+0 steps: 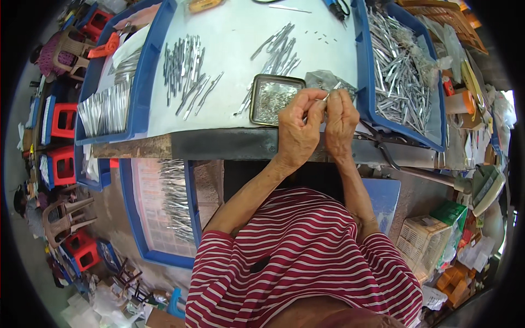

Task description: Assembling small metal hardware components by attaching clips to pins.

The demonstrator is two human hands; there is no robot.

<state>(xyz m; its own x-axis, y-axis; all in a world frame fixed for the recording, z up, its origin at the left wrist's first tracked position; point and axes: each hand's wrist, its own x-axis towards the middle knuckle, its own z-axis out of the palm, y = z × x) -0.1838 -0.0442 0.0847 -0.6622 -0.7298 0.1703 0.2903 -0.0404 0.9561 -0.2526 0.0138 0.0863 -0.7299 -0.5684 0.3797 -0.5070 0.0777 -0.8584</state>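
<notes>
My left hand (301, 124) and my right hand (341, 119) meet above the front edge of the white-covered table. Both are closed in a pinch on a slim silvery metal piece (337, 86), whose tip shows between the fingertips; the rest is hidden by the fingers. Just left of my left hand lies a shallow square tray (256, 101) holding many tiny metal parts. Behind my hands is a crumpled clear plastic bag (321, 78). Beyond the tray, slim metal pieces lie in a loose pile (281, 57); another group (183, 63) lies farther left.
A blue bin (363, 65) heaped with metal pieces stands at the right, and another blue bin (143, 82) with stacked pieces at the left. Pliers (385, 146) rest at the table's right front edge. Below the table is a blue crate (131, 218) with more pieces.
</notes>
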